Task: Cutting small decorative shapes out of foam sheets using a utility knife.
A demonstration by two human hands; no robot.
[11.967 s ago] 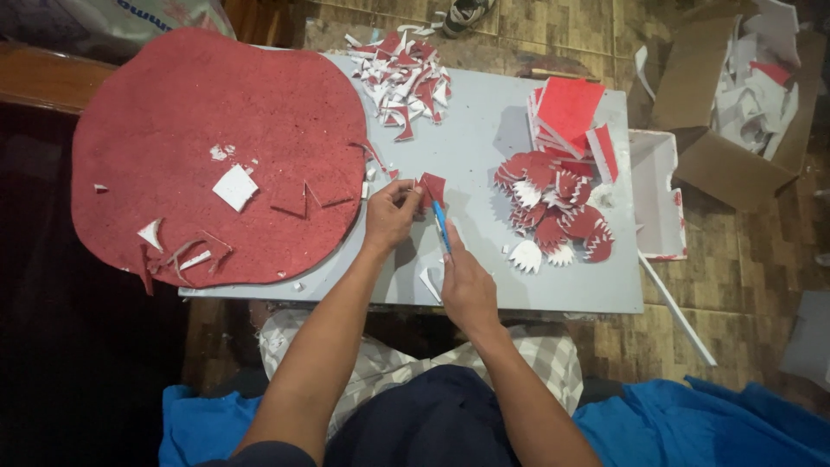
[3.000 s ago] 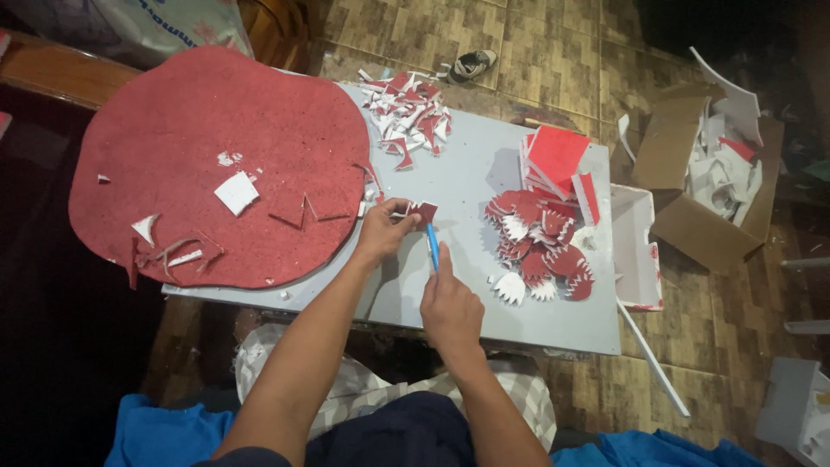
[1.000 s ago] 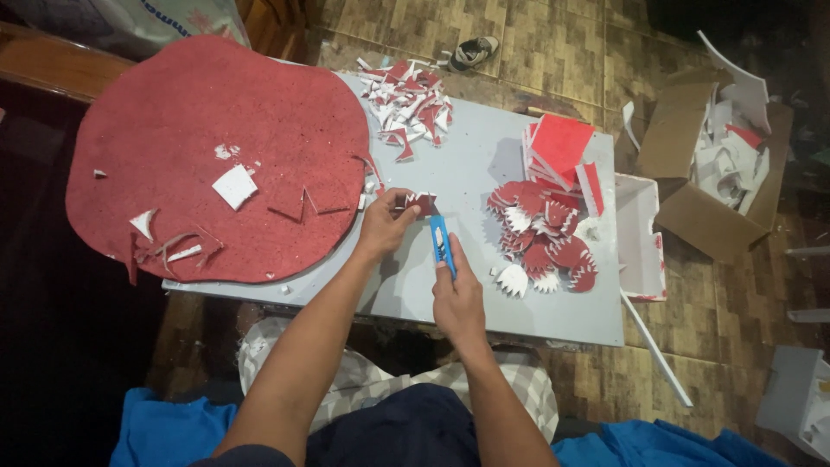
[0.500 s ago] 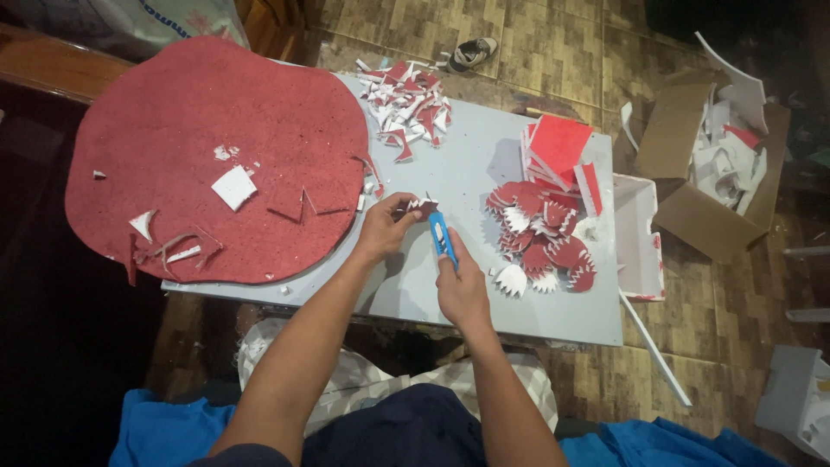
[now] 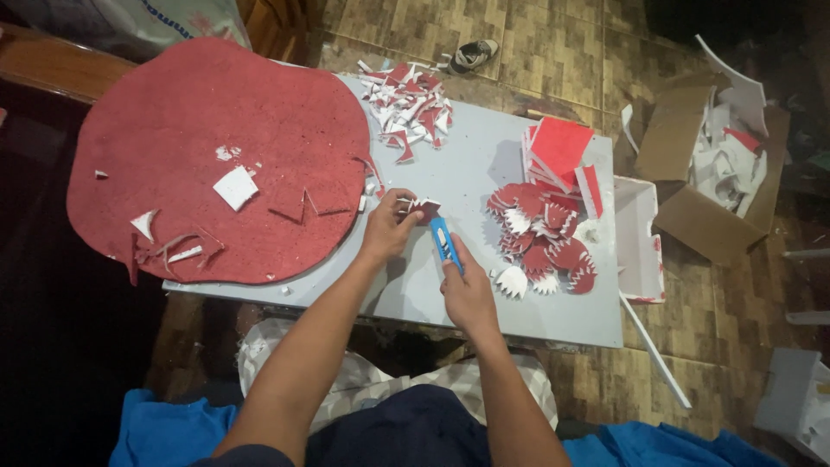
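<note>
Cut shapes (image 5: pixel 543 235) lie just beside the right hand (image 5: pixel 468 292).

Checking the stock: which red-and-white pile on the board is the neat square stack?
The stack of red squares at the far right edge; the scrap pile and scalloped cut-outs lie loose.

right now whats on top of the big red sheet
On the big red sheet lie a few white scraps: a square one near the middle, a pointed one lower left, and curled red strips. What lies underneath it is hidden, except the grey table it overlaps.
</note>
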